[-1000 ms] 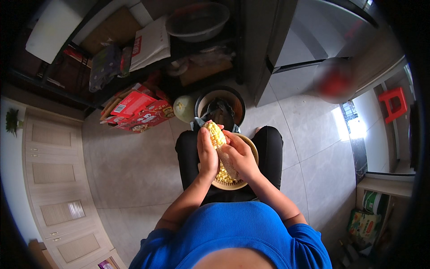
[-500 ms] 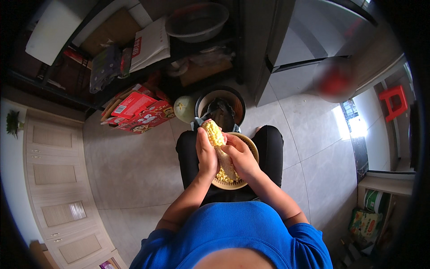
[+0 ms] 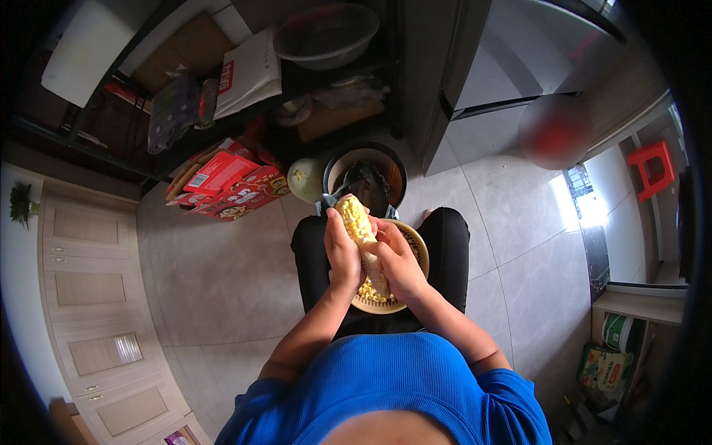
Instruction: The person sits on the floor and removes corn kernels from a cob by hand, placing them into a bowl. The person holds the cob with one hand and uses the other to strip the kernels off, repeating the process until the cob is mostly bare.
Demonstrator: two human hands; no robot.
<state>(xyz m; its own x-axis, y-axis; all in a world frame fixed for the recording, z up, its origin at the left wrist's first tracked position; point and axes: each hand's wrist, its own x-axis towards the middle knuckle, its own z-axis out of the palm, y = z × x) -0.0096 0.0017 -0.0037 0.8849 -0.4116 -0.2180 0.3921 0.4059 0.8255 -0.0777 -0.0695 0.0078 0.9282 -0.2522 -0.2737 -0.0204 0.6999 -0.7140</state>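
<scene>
As I look down from the head camera, I see a grey tiled floor (image 3: 222, 282) filling the middle of the frame. At the far left stands a pale wooden cabinet (image 3: 89, 311). In the upper left is a dark shelf (image 3: 96, 133) with bags and boxes on it, and a grey bowl (image 3: 326, 35) sits on top, near the upper middle. Below the shelf, red boxes (image 3: 226, 185) lie on the floor.

In the middle of the frame, my left hand (image 3: 343, 252) is wrapped around a yellow corn cob (image 3: 358, 226). My right hand (image 3: 400, 263) grips the cob from the other side. Under them, a round woven tray (image 3: 415, 252) rests on my lap, with loose kernels (image 3: 371, 291) in it. Just above is a dark pot (image 3: 367, 178), beside a green melon (image 3: 305, 180).

At the upper right stands a red stool (image 3: 653, 167).
</scene>
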